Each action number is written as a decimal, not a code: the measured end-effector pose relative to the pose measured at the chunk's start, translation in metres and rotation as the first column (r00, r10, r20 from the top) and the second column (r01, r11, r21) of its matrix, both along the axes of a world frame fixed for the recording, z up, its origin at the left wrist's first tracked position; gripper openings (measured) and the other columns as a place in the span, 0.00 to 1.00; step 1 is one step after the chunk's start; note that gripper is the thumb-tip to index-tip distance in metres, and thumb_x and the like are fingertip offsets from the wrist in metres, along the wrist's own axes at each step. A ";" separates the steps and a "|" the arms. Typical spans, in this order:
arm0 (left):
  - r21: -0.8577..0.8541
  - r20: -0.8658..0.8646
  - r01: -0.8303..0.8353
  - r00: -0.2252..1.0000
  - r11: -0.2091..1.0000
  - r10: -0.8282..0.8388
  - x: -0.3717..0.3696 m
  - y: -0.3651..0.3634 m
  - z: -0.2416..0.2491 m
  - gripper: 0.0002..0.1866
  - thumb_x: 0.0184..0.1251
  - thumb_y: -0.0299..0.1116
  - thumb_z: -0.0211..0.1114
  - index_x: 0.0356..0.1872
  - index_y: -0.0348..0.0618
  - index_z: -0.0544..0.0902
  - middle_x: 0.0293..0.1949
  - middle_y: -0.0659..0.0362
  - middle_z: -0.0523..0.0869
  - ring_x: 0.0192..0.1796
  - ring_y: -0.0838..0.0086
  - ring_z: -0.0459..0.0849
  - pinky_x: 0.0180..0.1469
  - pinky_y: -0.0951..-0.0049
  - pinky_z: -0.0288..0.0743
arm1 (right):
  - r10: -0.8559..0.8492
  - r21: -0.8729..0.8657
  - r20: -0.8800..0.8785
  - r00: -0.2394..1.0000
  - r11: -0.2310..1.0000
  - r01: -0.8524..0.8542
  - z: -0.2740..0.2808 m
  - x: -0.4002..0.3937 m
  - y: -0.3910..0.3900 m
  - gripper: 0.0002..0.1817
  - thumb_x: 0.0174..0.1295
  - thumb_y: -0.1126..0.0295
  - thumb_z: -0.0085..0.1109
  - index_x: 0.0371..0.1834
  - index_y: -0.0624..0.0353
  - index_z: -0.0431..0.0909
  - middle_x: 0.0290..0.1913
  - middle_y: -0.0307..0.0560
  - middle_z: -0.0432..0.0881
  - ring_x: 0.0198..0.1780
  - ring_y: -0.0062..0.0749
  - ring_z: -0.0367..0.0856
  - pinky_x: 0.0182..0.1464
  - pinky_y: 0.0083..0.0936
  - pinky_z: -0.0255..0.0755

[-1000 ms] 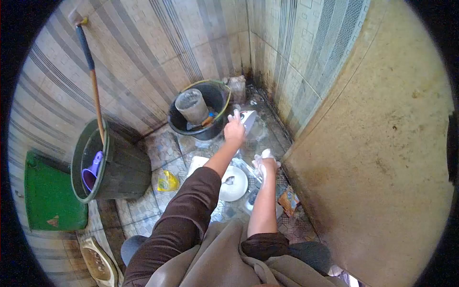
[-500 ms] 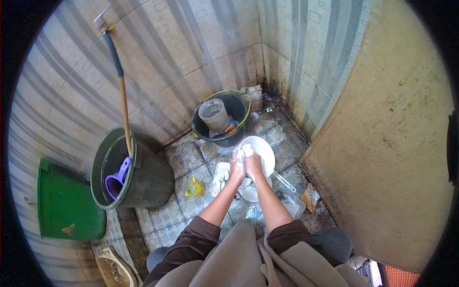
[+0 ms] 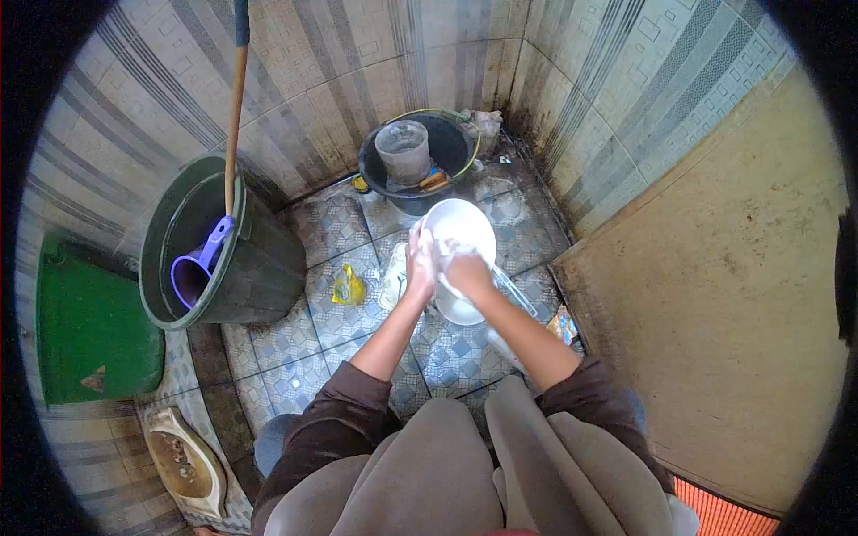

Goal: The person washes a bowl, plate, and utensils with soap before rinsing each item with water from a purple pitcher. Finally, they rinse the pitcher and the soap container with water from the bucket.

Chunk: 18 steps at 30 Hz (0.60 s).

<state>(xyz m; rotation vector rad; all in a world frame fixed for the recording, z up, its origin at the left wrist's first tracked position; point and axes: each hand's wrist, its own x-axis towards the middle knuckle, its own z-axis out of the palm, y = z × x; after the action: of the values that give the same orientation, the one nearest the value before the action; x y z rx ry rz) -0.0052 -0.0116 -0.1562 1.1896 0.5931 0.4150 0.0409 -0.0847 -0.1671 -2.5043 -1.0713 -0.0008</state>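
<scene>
A white round dish (image 3: 474, 223) is tilted up between my two hands. My left hand (image 3: 422, 261), with foam on it, is at the dish's left edge, fingers closed against it. My right hand (image 3: 466, 271) is closed over the dish's inner side in white suds; what it presses there cannot be made out. Below them another white dish (image 3: 461, 310) lies on the tiled floor. A white tray (image 3: 392, 284) is partly hidden behind my left wrist, and a yellow packet (image 3: 349, 286) lies to its left.
A dark bucket (image 3: 369, 161) with a clear tub (image 3: 403, 154) stands beyond. At left are a large bin (image 3: 268, 268) with a purple dipper (image 3: 204, 264) and a wooden pole (image 3: 238, 116), a green board (image 3: 98, 322) and a squat toilet (image 3: 186, 464). A board (image 3: 706, 268) leans at right.
My hands, together before, have moved apart, the right one now down on the dish. The camera view has shifted, and the dish shows more of its inner face.
</scene>
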 end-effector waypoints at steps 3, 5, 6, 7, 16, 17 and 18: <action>0.344 -0.095 -0.016 0.994 0.939 0.052 -0.002 -0.012 0.002 0.25 0.61 0.48 0.42 0.54 0.41 0.60 0.48 0.52 0.69 0.47 0.66 0.71 0.47 0.73 0.65 | -0.201 0.109 -0.478 0.855 0.952 0.285 0.023 -0.001 0.008 0.15 0.49 0.66 0.43 0.31 0.65 0.75 0.32 0.61 0.76 0.39 0.48 0.74 0.43 0.41 0.65; 0.414 -0.113 -0.034 0.990 0.910 0.089 -0.004 -0.013 0.009 0.24 0.61 0.46 0.43 0.53 0.41 0.62 0.48 0.53 0.69 0.46 0.67 0.71 0.46 0.74 0.65 | -0.239 0.150 -0.687 0.686 0.877 0.457 0.027 0.002 0.006 0.15 0.49 0.66 0.43 0.33 0.64 0.75 0.32 0.62 0.76 0.40 0.50 0.74 0.44 0.42 0.64; 0.251 -0.066 -0.011 0.997 0.968 0.028 -0.006 -0.007 0.006 0.25 0.61 0.46 0.45 0.55 0.42 0.60 0.49 0.54 0.69 0.48 0.69 0.69 0.49 0.73 0.63 | -0.144 0.011 -0.472 0.870 0.986 0.169 0.024 0.006 -0.008 0.14 0.48 0.66 0.44 0.33 0.62 0.75 0.31 0.60 0.76 0.39 0.46 0.75 0.42 0.40 0.66; 0.083 -0.013 0.030 1.000 0.996 -0.029 -0.007 0.005 -0.002 0.26 0.60 0.45 0.46 0.56 0.43 0.58 0.50 0.56 0.68 0.51 0.70 0.67 0.52 0.73 0.62 | 0.040 -0.193 -0.265 0.963 0.977 -0.094 0.025 0.006 -0.022 0.13 0.47 0.66 0.45 0.33 0.60 0.75 0.30 0.59 0.76 0.37 0.43 0.76 0.40 0.38 0.68; 0.135 0.106 0.045 0.993 0.990 -0.060 0.006 0.009 -0.009 0.23 0.58 0.40 0.47 0.54 0.43 0.61 0.43 0.56 0.72 0.44 0.72 0.70 0.48 0.73 0.64 | 0.079 -0.108 0.464 0.882 0.994 -0.033 -0.015 0.007 -0.035 0.16 0.51 0.68 0.41 0.43 0.61 0.69 0.41 0.57 0.72 0.39 0.45 0.74 0.37 0.32 0.69; 0.140 0.110 0.041 0.992 0.989 -0.056 0.006 0.008 -0.004 0.23 0.58 0.40 0.47 0.54 0.43 0.61 0.43 0.56 0.72 0.44 0.72 0.70 0.48 0.73 0.64 | 0.093 -0.190 0.359 0.929 0.981 -0.025 -0.009 -0.005 -0.029 0.16 0.53 0.68 0.40 0.44 0.63 0.67 0.44 0.58 0.71 0.42 0.47 0.72 0.39 0.33 0.68; 0.069 0.100 0.015 0.995 0.998 -0.022 0.003 0.004 0.006 0.23 0.58 0.40 0.47 0.54 0.43 0.60 0.43 0.55 0.72 0.45 0.71 0.70 0.48 0.72 0.64 | 0.094 -0.186 0.362 0.927 0.982 -0.026 0.011 -0.005 -0.017 0.16 0.53 0.68 0.40 0.44 0.63 0.67 0.44 0.58 0.71 0.42 0.47 0.72 0.39 0.33 0.68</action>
<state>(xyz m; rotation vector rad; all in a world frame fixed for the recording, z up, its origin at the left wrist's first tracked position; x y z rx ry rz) -0.0020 -0.0079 -0.1501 1.2306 0.4842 0.4797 0.0356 -0.1021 -0.1559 -2.6978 -1.3483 -0.3922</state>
